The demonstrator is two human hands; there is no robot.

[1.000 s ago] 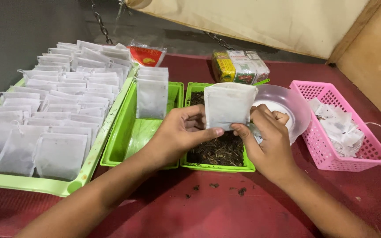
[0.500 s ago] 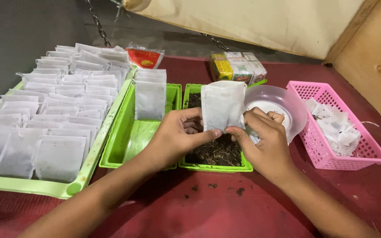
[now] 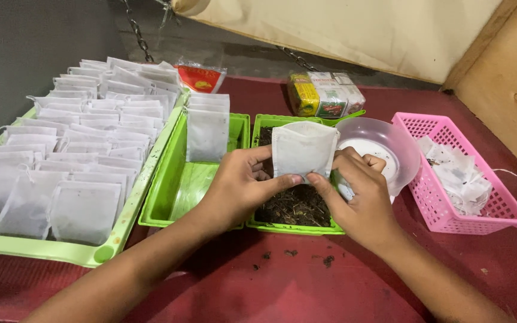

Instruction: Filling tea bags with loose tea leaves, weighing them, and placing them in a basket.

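White paper bag (image 3: pixel 304 149) upright, long axis vertical, above both grips | left hand (image 3: pixel 237 185) and right hand (image 3: pixel 360 197) each pinch its bottom edge, equally near | green tray (image 3: pixel 294 224) of dark loose tea directly below | desk (image 3: pixel 306 281) beneath.

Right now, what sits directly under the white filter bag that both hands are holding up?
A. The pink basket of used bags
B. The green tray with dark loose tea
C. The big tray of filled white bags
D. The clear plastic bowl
B: the white filter bag, pinched at its lower edge by the left hand and right hand, hangs over the green tray holding dark loose tea.
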